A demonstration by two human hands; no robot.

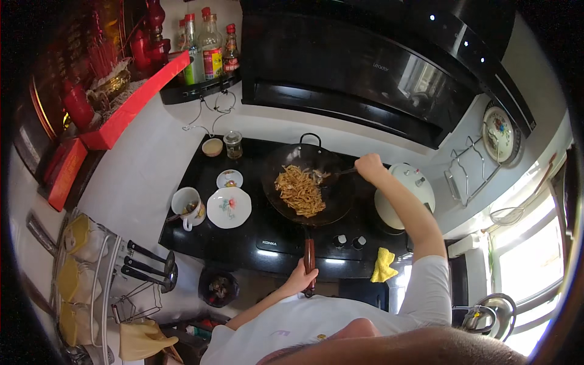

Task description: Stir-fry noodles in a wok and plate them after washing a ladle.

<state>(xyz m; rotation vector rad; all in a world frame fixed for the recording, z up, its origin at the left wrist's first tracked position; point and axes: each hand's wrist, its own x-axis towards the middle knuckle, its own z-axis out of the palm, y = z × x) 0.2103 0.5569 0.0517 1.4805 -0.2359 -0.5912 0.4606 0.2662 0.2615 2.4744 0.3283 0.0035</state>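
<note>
A black wok (273, 200) stands on the black gas cooktop (219, 242), its wooden handle (310, 248) pointing towards me. My left hand (302, 277) is wrapped around that handle. Brown shredded food (299, 190), of a kind I cannot settle, lies heaped in the wok's left and middle part. My right hand (370, 168) grips the handle of a metal spatula (345, 172) over the wok's right rim. The spatula's blade rests at the right side of the food and is partly covered by it.
Left of the wok are a white plate (229, 208), a small dish (229, 179), a mug (187, 206) and a glass jar (233, 145). A white lidded pot (392, 200) stands right, behind my forearm. A yellow cloth (384, 265) hangs at the front edge. The range hood (328, 68) overhangs the back.
</note>
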